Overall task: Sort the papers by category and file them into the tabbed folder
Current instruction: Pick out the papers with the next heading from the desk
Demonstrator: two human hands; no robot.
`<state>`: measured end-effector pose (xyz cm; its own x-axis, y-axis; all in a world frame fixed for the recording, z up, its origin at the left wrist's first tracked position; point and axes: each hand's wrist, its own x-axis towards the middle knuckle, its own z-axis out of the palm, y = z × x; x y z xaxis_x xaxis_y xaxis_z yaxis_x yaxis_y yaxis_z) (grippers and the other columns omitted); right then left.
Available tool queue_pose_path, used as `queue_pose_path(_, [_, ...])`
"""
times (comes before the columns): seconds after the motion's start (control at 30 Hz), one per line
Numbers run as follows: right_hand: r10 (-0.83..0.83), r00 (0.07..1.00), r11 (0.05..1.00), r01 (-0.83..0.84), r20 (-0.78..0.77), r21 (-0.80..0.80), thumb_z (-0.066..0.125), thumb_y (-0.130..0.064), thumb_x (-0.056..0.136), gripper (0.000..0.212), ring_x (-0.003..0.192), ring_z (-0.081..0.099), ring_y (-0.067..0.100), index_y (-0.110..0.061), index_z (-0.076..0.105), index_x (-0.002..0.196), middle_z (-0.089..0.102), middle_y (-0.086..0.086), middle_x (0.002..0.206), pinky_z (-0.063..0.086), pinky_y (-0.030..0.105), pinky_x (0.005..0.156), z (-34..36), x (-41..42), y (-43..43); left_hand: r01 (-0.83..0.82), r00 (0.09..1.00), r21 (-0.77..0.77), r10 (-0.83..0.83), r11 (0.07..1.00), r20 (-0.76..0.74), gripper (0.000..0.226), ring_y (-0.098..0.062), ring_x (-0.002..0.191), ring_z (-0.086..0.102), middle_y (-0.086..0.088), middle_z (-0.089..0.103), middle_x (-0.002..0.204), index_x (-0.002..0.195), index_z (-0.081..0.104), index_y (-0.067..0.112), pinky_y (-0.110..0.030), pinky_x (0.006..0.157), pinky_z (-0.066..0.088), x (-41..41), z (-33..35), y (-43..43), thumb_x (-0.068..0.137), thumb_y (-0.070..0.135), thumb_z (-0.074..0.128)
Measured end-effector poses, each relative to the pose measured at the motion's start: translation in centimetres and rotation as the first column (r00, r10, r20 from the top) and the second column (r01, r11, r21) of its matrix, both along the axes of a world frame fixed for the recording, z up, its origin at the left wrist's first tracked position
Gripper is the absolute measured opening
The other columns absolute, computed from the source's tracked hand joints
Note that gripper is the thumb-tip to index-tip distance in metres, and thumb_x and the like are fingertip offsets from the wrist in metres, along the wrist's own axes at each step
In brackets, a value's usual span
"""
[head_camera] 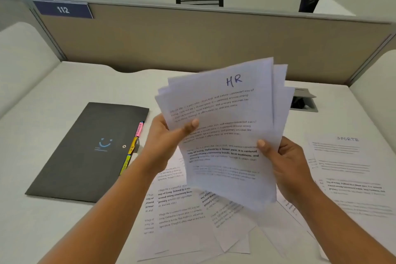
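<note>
Our left hand (pixel 169 135) pinches the fanned sheaf of papers (pixel 225 135) at its left edge, thumb on top. Our right hand (pixel 287 163) grips the lower right side, thumb laid across the print. The sheaf is up off the desk (pixel 53 231), and its top sheet is marked HR. Loose sheets (pixel 182 210) lie scattered under the hands, with a Sports page (pixel 347 167) off to the right. The folder (pixel 85 152) lies flat and closed to the left. Its long axis runs away from us, and its coloured tabs (pixel 135 146) sit on the edge facing our hands. The left hand is nearer, so we reckon filing goes leftward.
</note>
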<state>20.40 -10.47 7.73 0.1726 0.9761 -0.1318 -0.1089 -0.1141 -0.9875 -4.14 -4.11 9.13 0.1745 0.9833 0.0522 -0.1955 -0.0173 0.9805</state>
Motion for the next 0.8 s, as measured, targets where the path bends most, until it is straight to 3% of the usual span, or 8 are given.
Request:
queue_pose_path(0.13, [-0.008, 0.999, 0.998, 0.005, 0.052, 0.064, 0.062, -0.018, 0.089, 0.018, 0.091, 0.074, 0.023, -0.014, 0.073, 0.102, 0.077, 0.005, 0.099, 0.060, 0.033, 0.073, 0.7, -0.3, 0.0, -0.073, 0.997, 0.037, 0.073, 0.997, -0.008, 0.027, -0.022, 0.097, 0.072, 0.000, 0.076, 0.103, 0.104, 0.071, 0.015, -0.039, 0.079, 0.060, 1.4, -0.1, -1.2, 0.077, 0.010, 0.070])
queue_pose_path(0.23, [-0.012, 0.997, 0.994, 0.003, 0.077, 0.113, 0.066, -0.015, 0.085, 0.018, 0.090, 0.073, 0.017, -0.019, 0.072, 0.101, 0.077, -0.002, 0.096, 0.060, 0.029, 0.071, 1.4, -0.6, 0.0, -0.096, 0.995, 0.119, 0.099, 0.988, -0.018, 0.030, -0.016, 0.094, 0.073, 0.008, 0.076, 0.099, 0.090, 0.077, 0.035, -0.031, 0.074, 0.060, 2.2, 0.4, -2.0, 0.076, 0.010, 0.072])
queue_pose_path(0.33, [-0.016, 0.993, 0.980, -0.008, 0.114, 0.200, 0.069, -0.016, 0.080, 0.026, 0.093, 0.071, 0.013, -0.037, 0.073, 0.096, 0.076, -0.009, 0.097, 0.061, 0.030, 0.072, 2.0, -0.9, 0.0, -0.104, 0.989, 0.209, 0.123, 0.972, -0.077, 0.036, -0.012, 0.093, 0.073, 0.015, 0.076, 0.098, 0.092, 0.075, 0.044, -0.030, 0.073, 0.061, 2.6, 0.8, -2.9, 0.073, 0.013, 0.076])
queue_pose_path(0.43, [0.008, 0.985, 0.963, -0.054, 0.171, 0.263, 0.073, -0.020, 0.074, 0.040, 0.096, 0.069, 0.009, -0.056, 0.070, 0.092, 0.073, -0.015, 0.097, 0.060, 0.027, 0.068, 2.6, -1.2, -0.3, -0.091, 0.986, 0.297, 0.127, 0.951, -0.104, 0.041, -0.011, 0.097, 0.070, 0.017, 0.073, 0.098, 0.098, 0.070, 0.038, -0.026, 0.072, 0.060, 2.6, 0.9, -3.4, 0.071, 0.010, 0.083])
queue_pose_path(0.53, [-0.005, 0.982, 0.966, -0.044, 0.189, 0.255, 0.074, -0.026, 0.069, 0.033, 0.089, 0.068, 0.001, -0.045, 0.070, 0.095, 0.072, -0.022, 0.089, 0.057, 0.018, 0.062, 2.4, -1.1, -0.5, -0.088, 0.984, 0.316, 0.132, 0.945, -0.121, 0.036, -0.021, 0.099, 0.067, 0.016, 0.069, 0.098, 0.100, 0.068, 0.037, -0.032, 0.073, 0.061, 2.5, 0.7, -3.4, 0.073, 0.017, 0.082])
queue_pose_path(0.63, [0.010, 0.986, 0.966, -0.052, 0.165, 0.253, 0.072, -0.022, 0.069, 0.033, 0.087, 0.069, -0.001, -0.036, 0.066, 0.099, 0.073, -0.022, 0.086, 0.055, 0.015, 0.061, 2.2, -1.1, -0.5, -0.105, 0.977, 0.273, 0.151, 0.956, -0.154, 0.030, -0.013, 0.094, 0.068, 0.019, 0.071, 0.092, 0.095, 0.071, 0.029, -0.026, 0.072, 0.060, 2.6, 0.5, -3.2, 0.077, 0.007, 0.079])
queue_pose_path(0.73, [-0.010, 0.984, 0.970, -0.034, 0.179, 0.241, 0.071, -0.026, 0.070, 0.029, 0.088, 0.069, 0.003, -0.041, 0.069, 0.095, 0.074, -0.020, 0.088, 0.056, 0.017, 0.063, 2.0, -1.0, -0.5, -0.127, 0.969, 0.241, 0.172, 0.962, -0.176, 0.033, -0.002, 0.081, 0.071, 0.022, 0.074, 0.081, 0.081, 0.074, 0.042, -0.017, 0.067, 0.056, 2.9, 0.9, -3.3, 0.080, 0.009, 0.075])
queue_pose_path(0.8, [-0.034, 0.983, 0.959, -0.018, 0.179, 0.282, 0.071, -0.026, 0.072, 0.026, 0.089, 0.070, 0.006, -0.045, 0.074, 0.089, 0.075, -0.018, 0.089, 0.057, 0.018, 0.065, 2.4, -0.7, -0.5, -0.136, 0.966, 0.302, 0.194, 0.944, -0.171, 0.033, -0.002, 0.079, 0.070, 0.023, 0.073, 0.080, 0.079, 0.075, 0.049, -0.016, 0.068, 0.055, 2.9, 1.5, -3.3, 0.079, 0.016, 0.073])
